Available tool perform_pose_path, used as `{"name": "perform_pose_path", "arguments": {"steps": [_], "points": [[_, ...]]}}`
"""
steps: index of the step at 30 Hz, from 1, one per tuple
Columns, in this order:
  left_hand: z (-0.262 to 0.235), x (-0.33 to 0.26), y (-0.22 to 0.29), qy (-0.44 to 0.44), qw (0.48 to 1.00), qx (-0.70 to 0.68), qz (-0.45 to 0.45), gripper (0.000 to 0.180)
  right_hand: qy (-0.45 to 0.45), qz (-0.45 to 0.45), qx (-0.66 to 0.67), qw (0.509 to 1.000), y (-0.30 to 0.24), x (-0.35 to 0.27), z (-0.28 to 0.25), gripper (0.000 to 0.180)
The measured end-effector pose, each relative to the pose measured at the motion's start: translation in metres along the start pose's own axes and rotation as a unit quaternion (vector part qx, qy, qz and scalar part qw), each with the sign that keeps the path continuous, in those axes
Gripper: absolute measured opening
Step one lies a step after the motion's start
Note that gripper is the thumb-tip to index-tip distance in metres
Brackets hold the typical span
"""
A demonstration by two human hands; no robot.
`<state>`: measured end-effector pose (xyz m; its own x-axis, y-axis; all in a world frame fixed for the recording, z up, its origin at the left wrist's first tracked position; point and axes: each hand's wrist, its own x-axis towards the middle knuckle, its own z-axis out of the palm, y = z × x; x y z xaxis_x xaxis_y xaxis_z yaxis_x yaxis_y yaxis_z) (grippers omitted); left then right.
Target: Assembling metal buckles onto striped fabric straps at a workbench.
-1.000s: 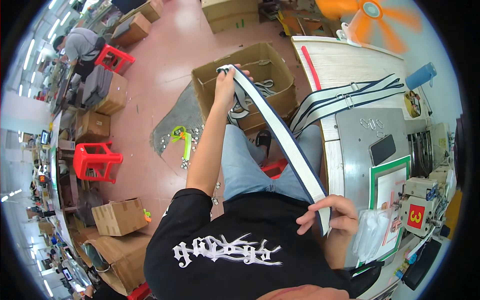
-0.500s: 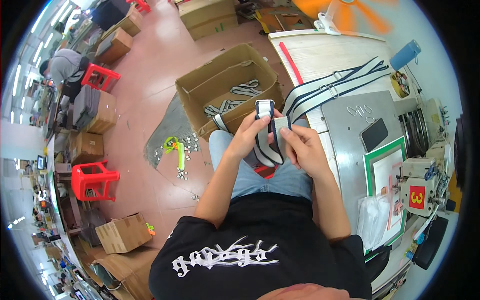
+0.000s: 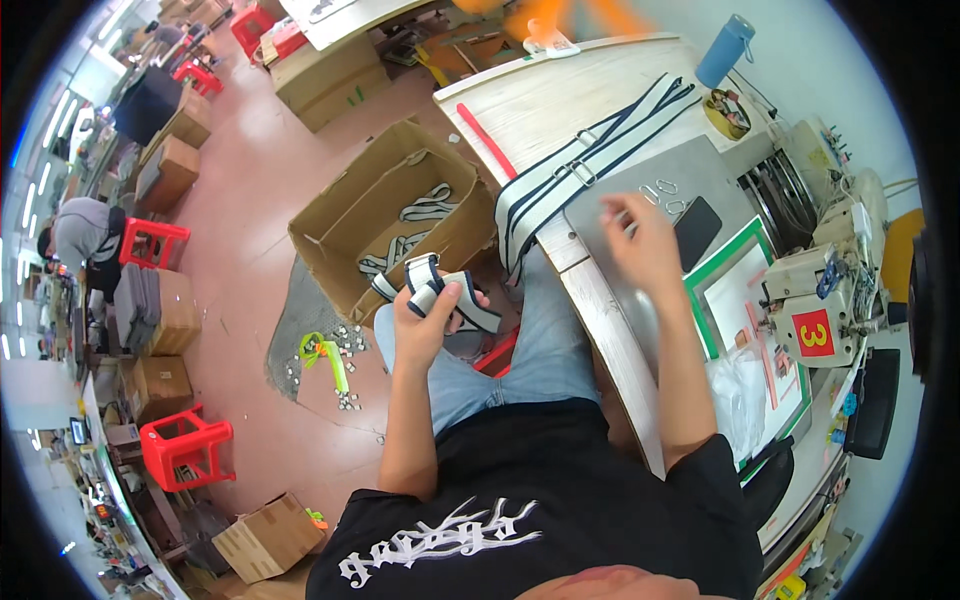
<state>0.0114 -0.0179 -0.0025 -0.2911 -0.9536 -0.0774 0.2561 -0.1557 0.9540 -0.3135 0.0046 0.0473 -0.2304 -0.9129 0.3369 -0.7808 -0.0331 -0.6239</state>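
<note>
My left hand is closed around a folded white strap with dark navy edges. The strap loops over my fingers above my lap. My right hand is over the grey metal plate of the work table, slightly blurred, with its fingers curled together. Something small and pale shows at its fingertips, too small to name. Beside those fingers lie a few oval metal rings. A dark phone is partly behind my right hand. More navy-edged straps with metal buckles lie across the table.
An open cardboard box with several straps stands left of my knees. The sewing machine is at the right, near a green-bordered sheet. A blue bottle stands at the table's back. A red stool is on the floor at left.
My right hand has let go of the strap and moved right, over the metal plate by the rings. My left hand keeps the strap, now folded closer. The whole view has shifted.
</note>
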Motion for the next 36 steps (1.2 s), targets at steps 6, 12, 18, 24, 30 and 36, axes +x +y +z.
{"name": "perform_pose_path", "arguments": {"steps": [6, 12, 18, 24, 30, 36], "points": [[0.011, -0.002, -0.014, -0.039, 0.999, -0.010, -0.029, 0.015, -0.049, 0.044, -0.176, 0.982, 0.048, 0.013, -0.010, 0.025], [0.026, -0.007, -0.016, -0.028, 0.998, 0.034, -0.047, 0.023, -0.099, 0.128, -0.040, 0.986, 0.034, 0.013, -0.014, 0.017], [0.050, -0.002, -0.017, -0.018, 0.995, 0.092, -0.018, 0.018, -0.193, 0.137, 0.296, 0.925, -0.021, -0.023, 0.018, 0.013], [0.057, -0.006, -0.017, 0.000, 0.987, 0.159, 0.036, 0.017, -0.275, 0.157, 0.363, 0.876, -0.049, -0.040, 0.035, 0.011], [0.053, -0.004, -0.018, 0.002, 0.982, 0.185, 0.034, 0.014, -0.290, 0.149, 0.419, 0.847, -0.040, -0.045, 0.043, 0.014], [0.055, -0.004, -0.023, 0.002, 0.992, 0.119, 0.033, 0.019, -0.257, 0.122, 0.407, 0.868, -0.044, -0.045, 0.047, 0.021]]}}
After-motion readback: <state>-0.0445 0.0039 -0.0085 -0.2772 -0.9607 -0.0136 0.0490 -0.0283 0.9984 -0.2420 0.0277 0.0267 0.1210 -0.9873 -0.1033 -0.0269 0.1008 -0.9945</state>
